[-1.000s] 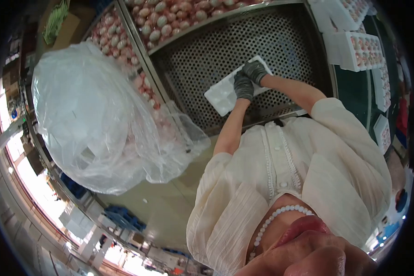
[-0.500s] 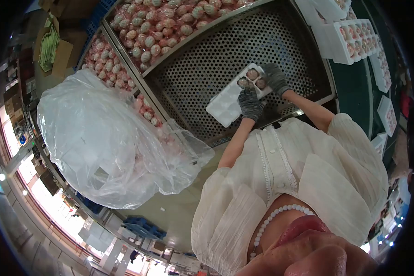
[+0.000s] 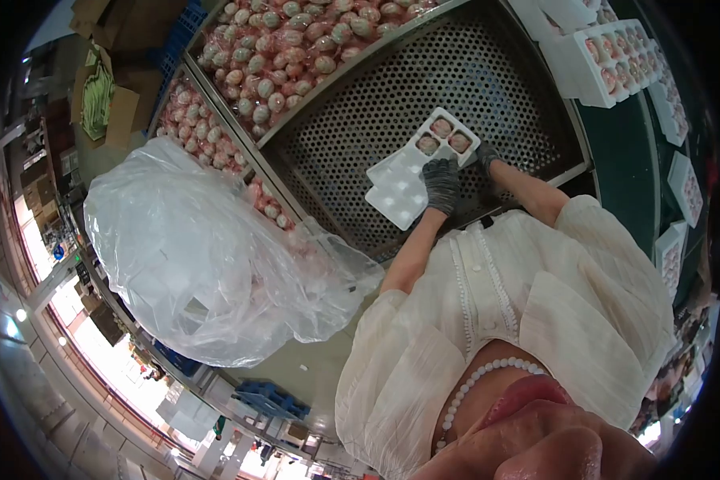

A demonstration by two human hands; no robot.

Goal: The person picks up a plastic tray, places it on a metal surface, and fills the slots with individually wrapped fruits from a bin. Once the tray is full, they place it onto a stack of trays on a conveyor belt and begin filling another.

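Note:
A white moulded tray (image 3: 398, 190) with round cells is held at a slant over the perforated metal bin. Three film-wrapped eggs (image 3: 459, 142) sit in its upper right end; the cells toward the lower left hold nothing. Another white layer shows along the upper left edge. My left hand (image 3: 442, 186), in a grey knit glove, is closed at the tray's near edge, its curled fingers over the cell beside the eggs; what lies under the fingertips is hidden. My gloved right hand (image 3: 487, 158) is beside the tray's right end, its fingers mostly hidden.
The perforated metal bin (image 3: 352, 104) has raised rims. Wrapped eggs (image 3: 296, 60) fill the compartment beyond it. A large clear plastic bag (image 3: 192, 256) lies to the left. On the right, filled egg trays (image 3: 618, 60) stand on a green surface (image 3: 620, 160).
My right hand has dropped from the tray's upper right corner to lower beside its end. My left hand has slid slightly toward me, uncovering more of the eggs. The view has shifted slightly.

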